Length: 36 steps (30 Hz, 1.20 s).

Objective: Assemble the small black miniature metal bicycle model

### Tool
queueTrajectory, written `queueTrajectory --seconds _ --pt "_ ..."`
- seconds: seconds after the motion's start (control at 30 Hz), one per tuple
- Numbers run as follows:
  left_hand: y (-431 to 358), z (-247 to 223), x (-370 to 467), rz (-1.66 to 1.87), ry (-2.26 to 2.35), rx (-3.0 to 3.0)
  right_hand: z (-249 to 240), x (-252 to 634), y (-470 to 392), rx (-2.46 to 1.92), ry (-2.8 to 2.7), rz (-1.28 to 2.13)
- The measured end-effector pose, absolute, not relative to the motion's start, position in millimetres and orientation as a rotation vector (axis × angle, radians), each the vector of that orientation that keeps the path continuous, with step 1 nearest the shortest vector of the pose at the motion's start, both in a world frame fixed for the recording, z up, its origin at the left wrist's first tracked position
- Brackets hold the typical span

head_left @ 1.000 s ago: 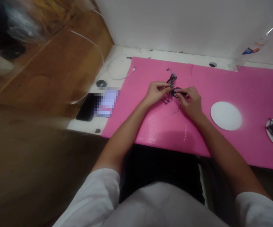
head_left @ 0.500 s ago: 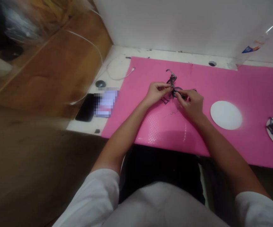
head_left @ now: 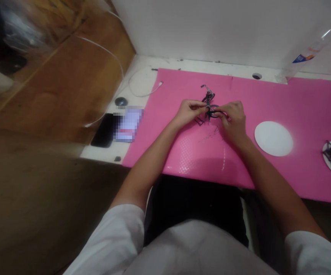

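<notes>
A small black model bicycle [head_left: 208, 100] lies on the pink mat, its silvery handlebar pointing to the back. From the left, my left hand [head_left: 190, 112] pinches the middle of its frame between thumb and fingers. My right hand [head_left: 233, 119] is closed at the wheel and crank area on the other side, fingertips pressed together against the bicycle. Whether a smaller part sits in those fingertips is hidden. A thin black bracket-like piece [head_left: 199, 121] shows just below my left fingers. Tiny parts in a thin line [head_left: 208, 136] lie on the mat nearer to me.
A white plate [head_left: 273, 138] is right of my hands; farther right, another plate [head_left: 330, 168] carries black parts. A clear bottle [head_left: 305, 57] stands at the back right. On the left are a phone [head_left: 104, 131], a dark round object [head_left: 121, 101] and a white cable [head_left: 145, 94].
My right fingers have shifted slightly at the bicycle's wheel. A dark tip seen beyond my right knuckles no longer shows. My left hand keeps its pinch.
</notes>
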<state>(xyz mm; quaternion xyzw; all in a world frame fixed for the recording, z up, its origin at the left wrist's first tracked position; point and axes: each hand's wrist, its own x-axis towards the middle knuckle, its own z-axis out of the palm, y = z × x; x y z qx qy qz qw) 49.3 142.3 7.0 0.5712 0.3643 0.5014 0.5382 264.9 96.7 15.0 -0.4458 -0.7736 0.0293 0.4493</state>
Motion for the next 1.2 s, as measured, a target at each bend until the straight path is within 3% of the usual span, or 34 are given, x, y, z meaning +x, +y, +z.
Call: queueTrajectory --seconds 1.2 --pt "144.5 3.3 48.2 1.149 0.833 1.383 16.4 263.1 95.6 -1.081 -1.878 0.071"
